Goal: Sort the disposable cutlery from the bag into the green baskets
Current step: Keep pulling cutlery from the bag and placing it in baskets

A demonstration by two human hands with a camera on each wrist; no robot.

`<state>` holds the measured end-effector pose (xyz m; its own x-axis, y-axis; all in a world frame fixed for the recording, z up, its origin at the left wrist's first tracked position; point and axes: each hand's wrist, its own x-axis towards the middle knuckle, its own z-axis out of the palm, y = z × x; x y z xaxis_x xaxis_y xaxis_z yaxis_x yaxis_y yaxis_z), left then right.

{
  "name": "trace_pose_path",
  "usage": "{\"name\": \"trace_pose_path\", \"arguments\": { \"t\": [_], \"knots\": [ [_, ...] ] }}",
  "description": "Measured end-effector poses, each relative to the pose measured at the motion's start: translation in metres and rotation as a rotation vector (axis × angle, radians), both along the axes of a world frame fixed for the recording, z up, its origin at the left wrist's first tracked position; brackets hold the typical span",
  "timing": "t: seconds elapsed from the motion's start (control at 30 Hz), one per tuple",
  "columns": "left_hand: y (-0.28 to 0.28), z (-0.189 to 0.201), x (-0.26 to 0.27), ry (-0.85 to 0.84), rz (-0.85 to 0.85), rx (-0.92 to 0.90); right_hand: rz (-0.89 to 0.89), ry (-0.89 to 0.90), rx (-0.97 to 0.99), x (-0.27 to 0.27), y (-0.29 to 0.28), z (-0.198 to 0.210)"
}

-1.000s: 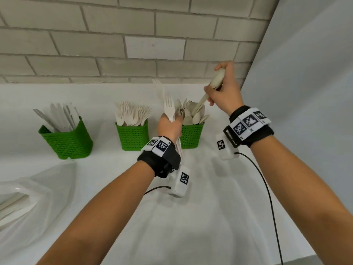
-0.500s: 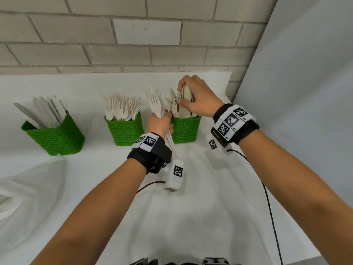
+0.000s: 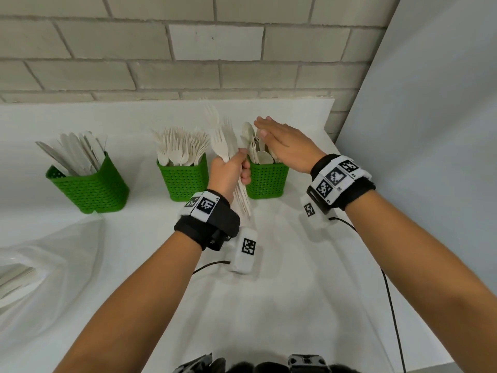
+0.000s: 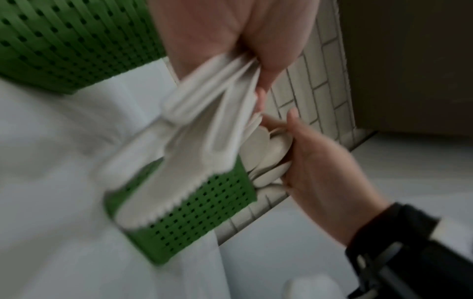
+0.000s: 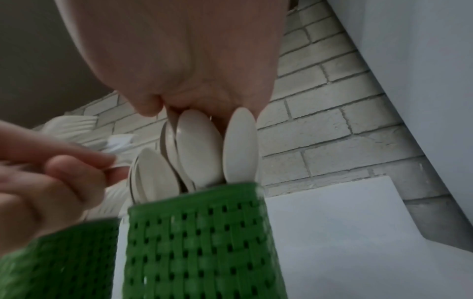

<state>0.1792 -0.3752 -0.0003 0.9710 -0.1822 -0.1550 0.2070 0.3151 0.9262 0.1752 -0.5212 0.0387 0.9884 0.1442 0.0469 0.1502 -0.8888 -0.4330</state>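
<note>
Three green baskets stand along the wall: the left basket (image 3: 88, 189) holds knives, the middle basket (image 3: 185, 180) forks, the right basket (image 3: 267, 180) spoons (image 5: 199, 145). My left hand (image 3: 228, 170) grips a bundle of off-white cutlery (image 3: 223, 138), fork heads up, between the middle and right baskets; in the left wrist view the bundle (image 4: 204, 125) includes a serrated knife. My right hand (image 3: 282, 142) lies flat, fingers straight, on top of the spoons in the right basket, holding nothing.
A clear plastic bag (image 3: 35, 267) with more cutlery lies at the left front of the white table (image 3: 295, 305). A brick wall (image 3: 188, 63) runs behind the baskets and a grey panel (image 3: 430, 130) closes the right side. Wrist cables trail over the table.
My right hand brought a spoon down into the right basket, let it go, and now lies flat over the spoons. My left hand stayed in place with its bundle.
</note>
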Motion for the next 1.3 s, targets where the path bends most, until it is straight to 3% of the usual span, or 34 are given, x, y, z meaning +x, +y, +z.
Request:
{"name": "trace_pose_path", "arguments": {
  "t": [0.1, 0.27, 0.47, 0.53, 0.7, 0.83, 0.87, 0.93, 1.03, 1.1, 1.2, 1.3],
  "knots": [
    [0.016, 0.014, -0.009, 0.010, -0.124, -0.159, -0.050, 0.053, 0.116, -0.003, 0.001, 0.013],
    [0.045, 0.035, -0.030, 0.020, -0.328, -0.321, -0.184, -0.278, 0.415, -0.020, 0.023, 0.051],
    [0.096, 0.046, -0.050, -0.089, -0.378, -0.309, 0.077, 0.070, 0.619, -0.050, 0.102, 0.060],
    [0.115, 0.046, -0.054, -0.117, -0.365, -0.307, 0.118, 0.109, 0.815, -0.052, 0.126, 0.055],
    [0.161, 0.035, -0.062, -0.114, -0.336, -0.300, 0.094, 0.123, 1.142, -0.042, 0.171, 0.064],
    [0.195, 0.030, -0.061, -0.119, -0.351, -0.298, 0.019, 0.078, 1.673, -0.029, 0.196, 0.081],
    [0.203, 0.030, -0.060, -0.126, -0.353, -0.299, -0.007, 0.106, 1.724, -0.025, 0.200, 0.085],
    [0.216, 0.030, -0.057, -0.117, -0.349, -0.307, -0.018, 0.187, 1.540, -0.020, 0.207, 0.088],
    [0.228, 0.034, -0.051, -0.110, -0.378, -0.275, 0.093, 0.261, 1.011, -0.019, 0.233, 0.076],
    [0.233, 0.036, -0.049, -0.105, -0.413, -0.254, 0.158, 0.224, 0.854, -0.019, 0.256, 0.069],
    [0.240, 0.031, -0.046, -0.082, -0.442, -0.283, 0.115, 0.117, 0.960, -0.013, 0.272, 0.075],
    [0.248, 0.026, -0.046, -0.081, -0.516, -0.328, 0.034, -0.047, 1.273, -0.004, 0.269, 0.091]
  ]
}}
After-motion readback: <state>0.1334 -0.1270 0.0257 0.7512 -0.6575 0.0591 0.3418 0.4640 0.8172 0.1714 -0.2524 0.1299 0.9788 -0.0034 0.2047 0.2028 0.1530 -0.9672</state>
